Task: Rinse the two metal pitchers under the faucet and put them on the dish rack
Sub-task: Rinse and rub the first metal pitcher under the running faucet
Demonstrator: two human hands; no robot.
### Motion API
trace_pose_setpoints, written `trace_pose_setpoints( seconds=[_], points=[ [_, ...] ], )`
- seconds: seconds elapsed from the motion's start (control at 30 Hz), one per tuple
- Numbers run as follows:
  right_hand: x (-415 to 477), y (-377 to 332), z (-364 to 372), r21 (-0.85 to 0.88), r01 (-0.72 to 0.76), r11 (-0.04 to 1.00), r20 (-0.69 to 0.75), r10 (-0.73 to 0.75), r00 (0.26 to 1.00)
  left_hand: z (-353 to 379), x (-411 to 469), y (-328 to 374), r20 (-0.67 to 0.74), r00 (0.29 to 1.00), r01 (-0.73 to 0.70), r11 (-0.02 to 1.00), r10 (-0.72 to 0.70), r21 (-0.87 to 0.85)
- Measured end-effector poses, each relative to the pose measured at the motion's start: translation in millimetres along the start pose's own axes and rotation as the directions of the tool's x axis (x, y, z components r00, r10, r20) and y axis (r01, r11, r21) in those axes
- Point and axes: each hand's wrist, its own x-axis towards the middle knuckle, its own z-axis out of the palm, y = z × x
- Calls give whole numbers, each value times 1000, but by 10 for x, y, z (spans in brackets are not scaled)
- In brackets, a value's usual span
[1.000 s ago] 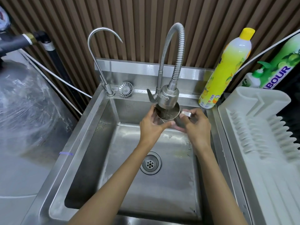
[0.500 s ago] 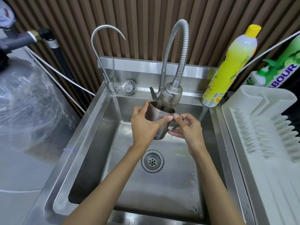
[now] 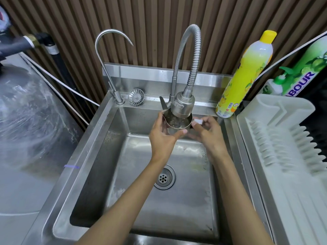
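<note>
Metal pitcher (image 3: 178,123) upright under faucet head (image 3: 183,106), mouth up; left hand (image 3: 163,138) grip wrapped round body, right hand (image 3: 207,132) grip pinching handle; dish rack (image 3: 283,138) right of right-hand grip

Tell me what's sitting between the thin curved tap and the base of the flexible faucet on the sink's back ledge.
A round metal sink strainer lies on the ledge between the thin curved tap and the flexible faucet, as the head view shows.
</note>
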Motion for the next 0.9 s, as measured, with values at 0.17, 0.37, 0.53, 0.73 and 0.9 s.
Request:
trace_pose_setpoints(
  seconds=[0.17, 0.37, 0.53, 0.73, 0.9],
  points=[
    [-19, 113, 69, 280, -87, 956, 146, 47, 988, -89, 26, 101, -18, 982, -174, 943, 187, 282],
    [-56, 95, 27, 85, -89, 992, 23, 87, 996, -106, 6, 181, -71, 979, -135, 871, 190, 472],
    [-31, 11, -58, -261, 4, 965, -131, -40, 991, -110, -7, 85, 25, 1000, -11, 917, 1, 398],
    [-31, -24, -55, -272, 91, 958, -154, -137, 979, -54, 82, -48, 126, 986, 79, 977, -105, 200],
    [68, 63, 46, 238, -65, 969, 9, 65, 998, -13, 110, -45, 21, 999, -51, 984, 48, 169]
  ],
)
